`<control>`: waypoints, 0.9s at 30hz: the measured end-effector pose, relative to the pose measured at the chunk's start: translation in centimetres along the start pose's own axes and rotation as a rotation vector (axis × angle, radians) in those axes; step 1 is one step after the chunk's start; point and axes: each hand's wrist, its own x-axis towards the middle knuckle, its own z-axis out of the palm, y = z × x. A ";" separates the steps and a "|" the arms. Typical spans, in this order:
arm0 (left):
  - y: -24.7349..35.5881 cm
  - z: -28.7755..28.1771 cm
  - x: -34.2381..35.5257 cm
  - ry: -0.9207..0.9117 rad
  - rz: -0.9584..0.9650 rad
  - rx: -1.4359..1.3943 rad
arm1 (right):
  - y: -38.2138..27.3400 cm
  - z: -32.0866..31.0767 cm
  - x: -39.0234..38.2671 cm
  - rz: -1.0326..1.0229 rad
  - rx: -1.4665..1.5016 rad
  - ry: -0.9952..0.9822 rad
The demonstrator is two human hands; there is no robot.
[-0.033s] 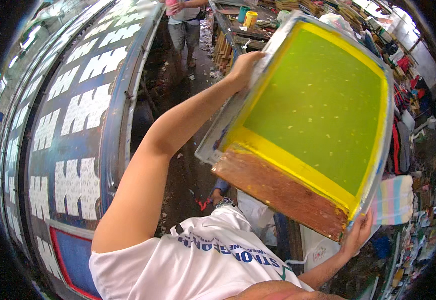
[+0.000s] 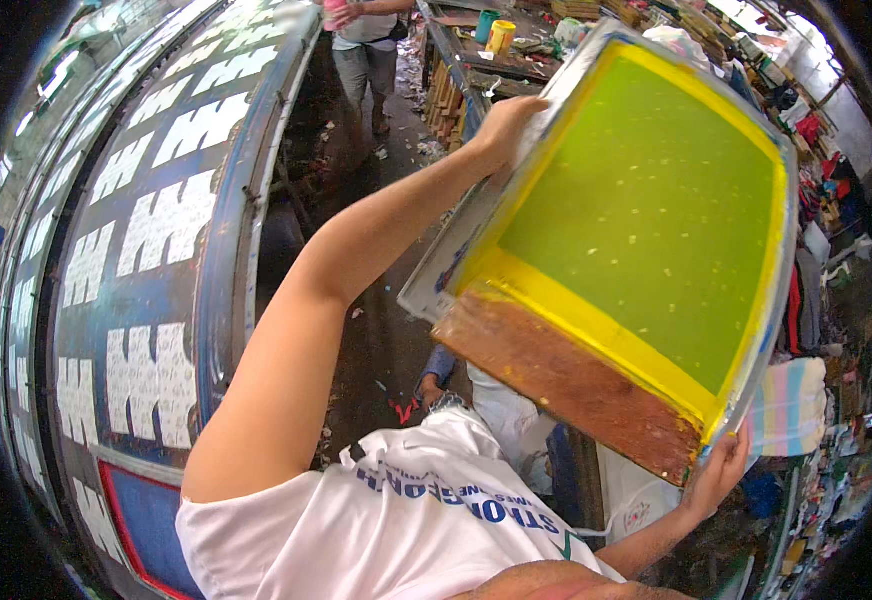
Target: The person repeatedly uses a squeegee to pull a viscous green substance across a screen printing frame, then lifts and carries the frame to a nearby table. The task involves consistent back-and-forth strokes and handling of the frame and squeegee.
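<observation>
I hold up a large screen-printing frame (image 2: 646,210) with green mesh, a yellow taped border and a pale metal rim. It is tilted in front of me. A reddish-brown stained wooden bar (image 2: 566,385) lies along its lower edge. My left hand (image 2: 506,125) grips the frame's upper left edge with the arm stretched out. My right hand (image 2: 721,478) holds the lower right corner from underneath.
A long curved printing table (image 2: 156,300) on the left carries dark blue cloth with white block prints. Another person (image 2: 364,45) stands at the top by a workbench holding a yellow cup (image 2: 501,35) and a teal cup. Striped cloth (image 2: 794,405) and clutter lie at right. The dark floor (image 2: 376,340) is littered.
</observation>
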 end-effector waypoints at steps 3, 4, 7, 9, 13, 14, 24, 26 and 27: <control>-2.5 2.8 8.0 -0.032 0.200 0.222 | 0.2 3.5 2.6 0.051 0.037 0.160; -3.0 3.2 10.0 -0.118 0.208 0.258 | -0.1 4.0 3.1 0.065 0.055 0.202; -4.3 3.8 16.8 -0.096 0.271 0.375 | -1.0 8.7 7.5 0.132 0.038 0.254; -5.0 3.2 21.9 -0.092 0.313 0.365 | -1.7 12.6 10.9 0.119 -0.024 0.325; -7.2 4.4 28.7 -0.154 0.222 0.100 | -3.3 16.0 11.8 0.107 -0.068 0.388; -8.1 4.4 29.7 -0.156 0.219 0.046 | -3.3 17.2 12.0 0.141 -0.090 0.406; -21.2 -2.8 48.9 -0.243 0.203 -0.062 | -11.1 38.5 21.0 0.265 -0.314 0.536; -23.6 -4.7 53.2 -0.262 -0.029 -0.204 | -14.0 43.7 24.0 0.267 -0.241 0.569; -24.7 -5.6 55.3 -0.276 -0.013 -0.157 | -15.5 45.9 24.7 0.273 -0.201 0.564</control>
